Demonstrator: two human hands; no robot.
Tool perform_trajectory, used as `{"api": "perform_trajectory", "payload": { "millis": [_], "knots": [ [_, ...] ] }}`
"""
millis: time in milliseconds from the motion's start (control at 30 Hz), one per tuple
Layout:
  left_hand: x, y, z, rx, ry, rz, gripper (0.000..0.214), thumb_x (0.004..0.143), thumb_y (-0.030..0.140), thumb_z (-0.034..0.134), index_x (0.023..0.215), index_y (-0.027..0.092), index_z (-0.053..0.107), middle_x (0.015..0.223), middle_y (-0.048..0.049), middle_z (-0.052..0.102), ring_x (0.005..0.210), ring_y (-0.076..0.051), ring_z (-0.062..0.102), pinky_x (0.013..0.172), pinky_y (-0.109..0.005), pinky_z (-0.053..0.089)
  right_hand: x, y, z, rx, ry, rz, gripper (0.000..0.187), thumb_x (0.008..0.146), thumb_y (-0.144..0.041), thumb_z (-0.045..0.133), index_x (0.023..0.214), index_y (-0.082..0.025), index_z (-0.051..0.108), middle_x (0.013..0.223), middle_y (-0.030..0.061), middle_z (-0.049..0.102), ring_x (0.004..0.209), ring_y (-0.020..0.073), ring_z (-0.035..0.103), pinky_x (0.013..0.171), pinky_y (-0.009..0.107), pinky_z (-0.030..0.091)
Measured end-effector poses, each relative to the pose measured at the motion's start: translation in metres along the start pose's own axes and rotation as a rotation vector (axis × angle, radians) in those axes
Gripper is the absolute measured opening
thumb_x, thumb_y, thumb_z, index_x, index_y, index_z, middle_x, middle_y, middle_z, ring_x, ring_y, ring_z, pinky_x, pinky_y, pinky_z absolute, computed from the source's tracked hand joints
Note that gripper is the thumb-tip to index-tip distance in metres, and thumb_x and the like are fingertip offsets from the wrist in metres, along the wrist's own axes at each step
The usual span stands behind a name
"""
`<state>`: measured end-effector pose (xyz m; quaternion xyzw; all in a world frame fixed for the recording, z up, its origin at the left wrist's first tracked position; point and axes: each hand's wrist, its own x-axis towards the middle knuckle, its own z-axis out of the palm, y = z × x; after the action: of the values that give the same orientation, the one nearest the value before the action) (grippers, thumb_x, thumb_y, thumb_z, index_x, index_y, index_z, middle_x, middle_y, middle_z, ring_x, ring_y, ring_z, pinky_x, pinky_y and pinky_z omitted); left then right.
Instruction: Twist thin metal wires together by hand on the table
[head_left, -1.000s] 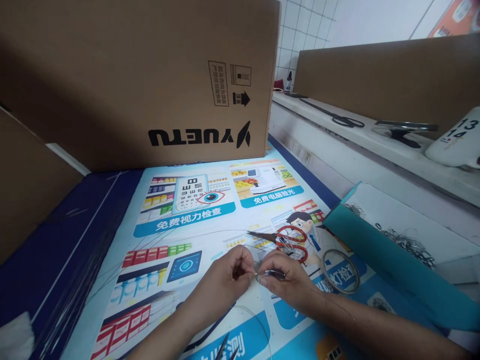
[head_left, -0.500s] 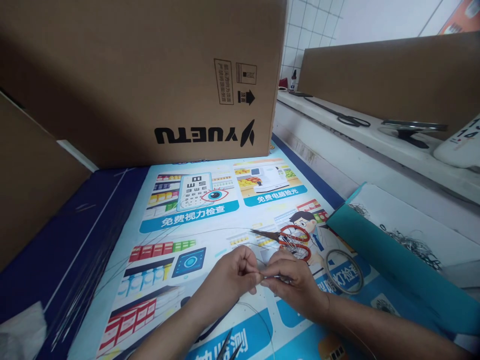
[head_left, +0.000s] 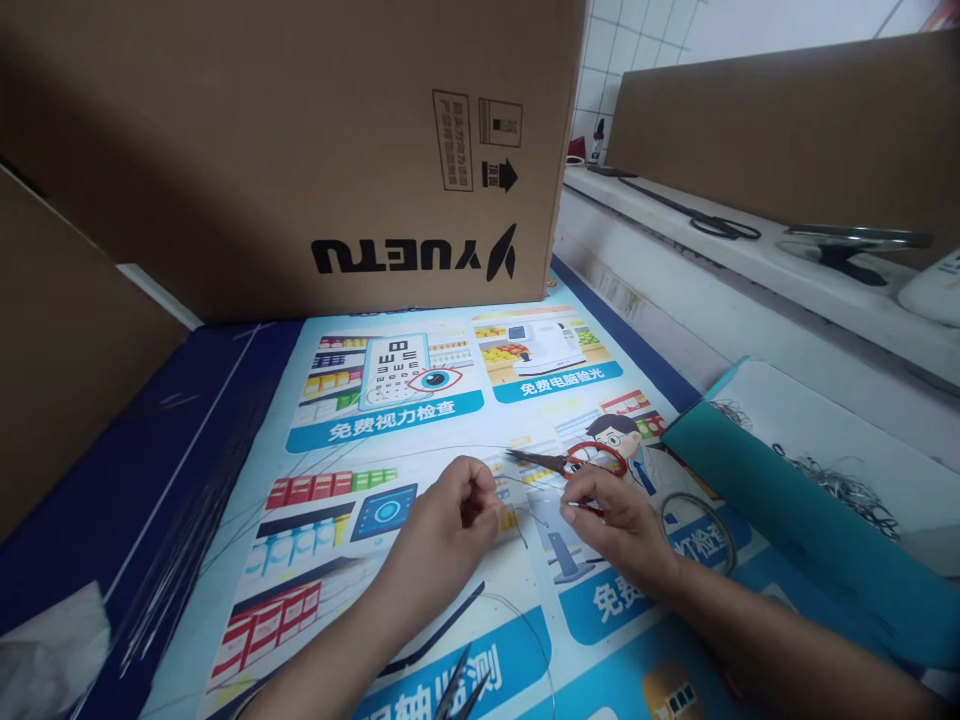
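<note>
My left hand [head_left: 461,515] is closed in a pinch on a thin wire [head_left: 523,482] above the printed table cover. To its right, across a small gap, my right hand [head_left: 622,525] also pinches; fine strands of the wire run between the two hands, and its exact ends are hard to see. Red-handled scissors [head_left: 551,462] lie just behind my right hand, blades pointing left, handles partly covered by its fingers. Close to my right wrist lies a coil of wire [head_left: 712,525]. Dark pointed tool tips [head_left: 459,690] show at the bottom edge, below my left hand.
A large cardboard box [head_left: 420,150] stands at the back. On the right is a teal-sided box [head_left: 795,520] holding tangled wire pieces [head_left: 847,490]. Long wires [head_left: 176,580] lie along the left, near a white crumpled sheet [head_left: 56,645]. Black scissors [head_left: 697,218] rest on the ledge.
My hands, fingertips together before, have moved apart: the left up and leftward, the right up and rightward. The view has shifted slightly.
</note>
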<state>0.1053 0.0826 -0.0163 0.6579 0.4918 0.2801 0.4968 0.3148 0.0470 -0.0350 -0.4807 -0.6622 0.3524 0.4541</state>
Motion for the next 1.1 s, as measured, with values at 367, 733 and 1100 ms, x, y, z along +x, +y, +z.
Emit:
{"api": "perform_trajectory", "payload": {
  "millis": [367,733,1100],
  "knots": [
    [-0.025,0.015,0.009,0.348,0.182,0.227,0.006,0.081,0.020,0.049,0.080,0.024,0.044,0.069,0.0037,0.055,0.059,-0.015,0.055,0.055,-0.024,0.041,-0.007,0.000,0.014,0.177,-0.058,0.253,0.008,0.078,-0.022,0.062,0.083,-0.017,0.062,0.073,0.0002,0.059,0.063,0.0118,0.054,0.056,0.021,0.045],
    [-0.029,0.019,0.021,0.257,0.023,0.140,0.004,0.081,0.023,0.047,0.078,0.023,0.045,0.070,0.0021,0.058,0.061,-0.016,0.056,0.055,-0.025,0.043,-0.013,-0.003,0.025,0.268,-0.079,0.198,0.010,0.075,-0.023,0.066,0.081,-0.014,0.066,0.073,0.0020,0.061,0.063,0.0124,0.053,0.058,0.023,0.043],
    [-0.027,0.010,0.022,0.379,-0.032,0.214,0.007,0.086,0.017,0.042,0.082,0.023,0.042,0.073,0.0022,0.057,0.065,-0.017,0.056,0.059,-0.028,0.042,-0.011,-0.002,0.026,0.259,-0.123,0.211,0.010,0.080,-0.021,0.060,0.073,-0.014,0.062,0.064,-0.0009,0.054,0.058,0.0103,0.046,0.053,0.021,0.037]
  ]
}}
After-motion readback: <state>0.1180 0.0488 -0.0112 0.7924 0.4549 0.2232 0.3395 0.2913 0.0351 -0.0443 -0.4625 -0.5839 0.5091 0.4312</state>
